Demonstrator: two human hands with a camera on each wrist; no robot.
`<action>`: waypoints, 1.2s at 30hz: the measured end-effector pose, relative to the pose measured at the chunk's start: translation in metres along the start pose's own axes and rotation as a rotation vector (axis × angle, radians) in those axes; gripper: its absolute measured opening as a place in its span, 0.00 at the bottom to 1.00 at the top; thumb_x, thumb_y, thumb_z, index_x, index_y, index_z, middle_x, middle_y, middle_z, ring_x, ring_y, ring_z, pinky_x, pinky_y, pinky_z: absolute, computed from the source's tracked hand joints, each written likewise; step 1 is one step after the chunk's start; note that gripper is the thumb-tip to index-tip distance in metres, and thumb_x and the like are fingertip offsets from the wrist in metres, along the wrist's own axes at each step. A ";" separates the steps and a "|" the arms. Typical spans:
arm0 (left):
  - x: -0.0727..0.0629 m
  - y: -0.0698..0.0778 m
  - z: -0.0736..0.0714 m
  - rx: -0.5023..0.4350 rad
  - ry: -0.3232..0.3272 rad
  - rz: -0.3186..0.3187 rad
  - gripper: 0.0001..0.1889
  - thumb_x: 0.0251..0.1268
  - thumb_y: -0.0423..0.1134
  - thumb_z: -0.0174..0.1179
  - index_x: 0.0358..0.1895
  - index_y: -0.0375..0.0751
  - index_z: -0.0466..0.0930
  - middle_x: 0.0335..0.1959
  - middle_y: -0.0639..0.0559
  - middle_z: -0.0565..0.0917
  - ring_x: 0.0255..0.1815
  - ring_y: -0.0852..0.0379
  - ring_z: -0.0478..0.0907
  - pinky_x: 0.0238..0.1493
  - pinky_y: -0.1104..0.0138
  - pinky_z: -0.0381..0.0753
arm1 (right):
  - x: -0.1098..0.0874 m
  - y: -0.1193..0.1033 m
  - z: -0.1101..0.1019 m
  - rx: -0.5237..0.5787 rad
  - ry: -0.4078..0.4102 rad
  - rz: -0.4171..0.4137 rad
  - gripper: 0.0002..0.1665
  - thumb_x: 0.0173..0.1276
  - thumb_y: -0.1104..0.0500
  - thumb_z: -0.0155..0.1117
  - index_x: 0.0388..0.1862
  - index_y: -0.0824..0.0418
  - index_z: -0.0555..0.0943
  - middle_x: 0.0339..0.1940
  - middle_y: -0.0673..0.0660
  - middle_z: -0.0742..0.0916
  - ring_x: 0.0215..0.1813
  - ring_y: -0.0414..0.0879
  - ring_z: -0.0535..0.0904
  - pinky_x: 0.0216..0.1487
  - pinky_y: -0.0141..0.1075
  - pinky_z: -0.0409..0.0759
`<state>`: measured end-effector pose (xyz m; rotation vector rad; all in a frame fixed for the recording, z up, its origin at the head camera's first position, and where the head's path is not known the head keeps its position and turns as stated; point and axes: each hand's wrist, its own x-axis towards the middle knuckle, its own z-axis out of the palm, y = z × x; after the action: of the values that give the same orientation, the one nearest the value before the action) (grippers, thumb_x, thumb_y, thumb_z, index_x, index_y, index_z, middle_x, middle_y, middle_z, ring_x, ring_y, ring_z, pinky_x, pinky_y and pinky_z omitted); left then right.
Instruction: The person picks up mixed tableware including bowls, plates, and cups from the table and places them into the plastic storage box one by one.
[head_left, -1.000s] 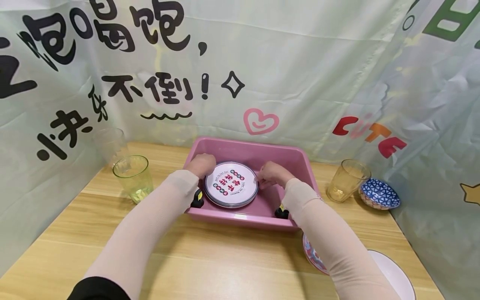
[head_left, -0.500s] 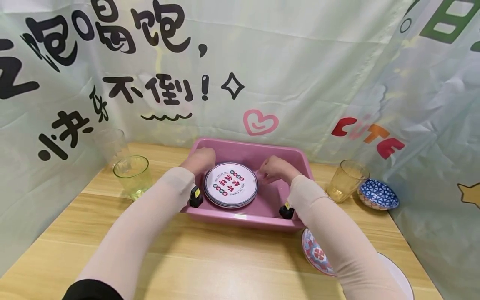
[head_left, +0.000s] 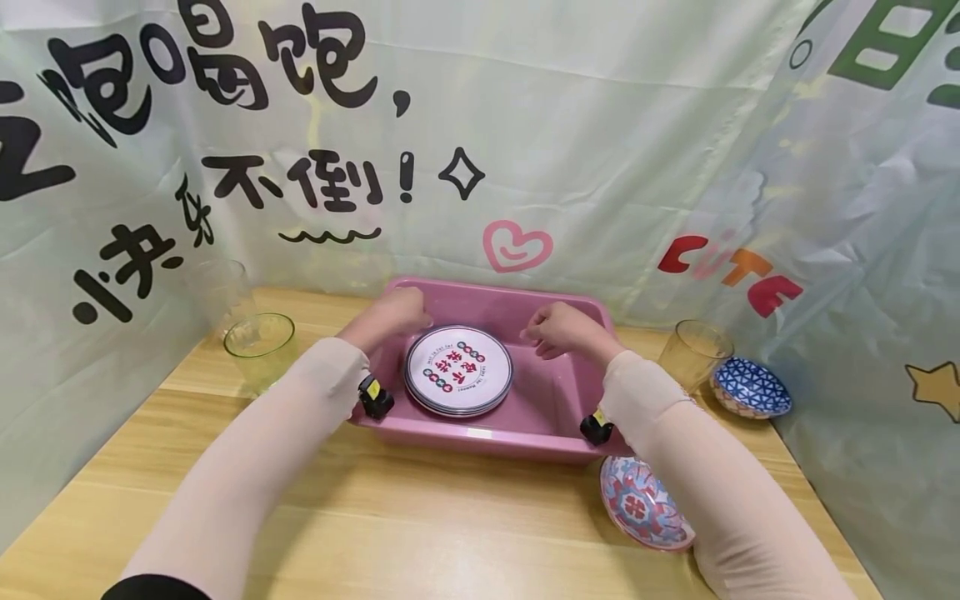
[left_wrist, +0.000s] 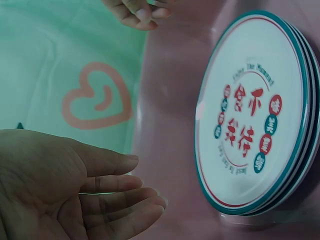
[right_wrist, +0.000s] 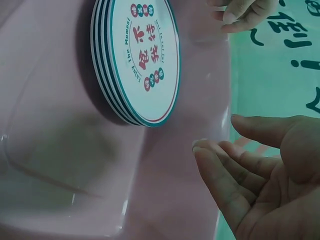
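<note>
Both left hand (head_left: 396, 312) and right hand (head_left: 566, 327) empty, fingers relaxed, slightly bent. Stack of printed plates (head_left: 459, 372) sits in pink basin (head_left: 538, 402) between fingers, untouched. Release step looks done; next move calls for lifting fingers clear.

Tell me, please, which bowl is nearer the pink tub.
The pink-patterned bowl, by the near right corner of the pink tub; the blue bowl lies farther right, beside the amber glass.
</note>
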<state>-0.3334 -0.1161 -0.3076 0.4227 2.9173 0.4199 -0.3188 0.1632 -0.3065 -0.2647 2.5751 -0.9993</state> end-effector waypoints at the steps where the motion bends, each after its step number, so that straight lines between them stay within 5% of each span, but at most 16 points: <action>1: -0.002 0.000 -0.001 -0.008 0.007 0.012 0.14 0.68 0.38 0.59 0.23 0.39 0.78 0.19 0.51 0.77 0.20 0.57 0.72 0.27 0.67 0.74 | -0.003 0.000 -0.001 -0.005 0.005 -0.004 0.17 0.72 0.59 0.62 0.51 0.71 0.79 0.40 0.62 0.85 0.39 0.50 0.85 0.44 0.42 0.85; 5: -0.011 -0.003 -0.004 -0.065 0.036 0.044 0.11 0.68 0.38 0.58 0.30 0.36 0.83 0.23 0.49 0.80 0.25 0.55 0.74 0.29 0.65 0.76 | -0.012 0.002 -0.006 -0.028 0.029 -0.024 0.15 0.72 0.59 0.62 0.50 0.69 0.80 0.40 0.62 0.85 0.36 0.48 0.84 0.42 0.41 0.86; 11: -0.022 -0.013 -0.007 -0.165 0.090 0.055 0.15 0.69 0.38 0.58 0.50 0.29 0.80 0.44 0.39 0.83 0.45 0.44 0.79 0.50 0.54 0.79 | -0.027 0.010 -0.015 0.002 0.072 -0.072 0.14 0.71 0.60 0.62 0.48 0.69 0.80 0.40 0.64 0.84 0.37 0.49 0.83 0.45 0.46 0.85; 18: -0.039 -0.029 -0.011 -0.220 0.147 0.067 0.19 0.72 0.41 0.56 0.58 0.29 0.76 0.55 0.34 0.80 0.57 0.38 0.76 0.60 0.49 0.74 | -0.052 0.022 -0.029 -0.001 0.096 -0.117 0.18 0.73 0.58 0.61 0.54 0.69 0.76 0.49 0.64 0.82 0.43 0.52 0.81 0.49 0.46 0.84; 26: -0.060 -0.048 -0.004 -0.334 0.229 0.091 0.21 0.74 0.43 0.54 0.62 0.32 0.74 0.57 0.36 0.79 0.59 0.39 0.74 0.60 0.47 0.73 | -0.084 0.041 -0.040 -0.009 0.116 -0.149 0.23 0.74 0.53 0.59 0.59 0.68 0.74 0.53 0.65 0.81 0.51 0.57 0.81 0.51 0.48 0.83; 36: -0.073 -0.076 0.018 -0.487 0.271 0.011 0.26 0.75 0.43 0.54 0.70 0.36 0.66 0.68 0.38 0.70 0.63 0.36 0.71 0.60 0.44 0.72 | -0.128 0.066 -0.047 -0.006 0.134 -0.119 0.35 0.72 0.45 0.60 0.68 0.67 0.69 0.60 0.67 0.78 0.55 0.58 0.80 0.50 0.46 0.83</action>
<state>-0.2799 -0.2035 -0.3380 0.3269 2.9099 1.2377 -0.2234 0.2783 -0.2852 -0.3683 2.7103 -1.0858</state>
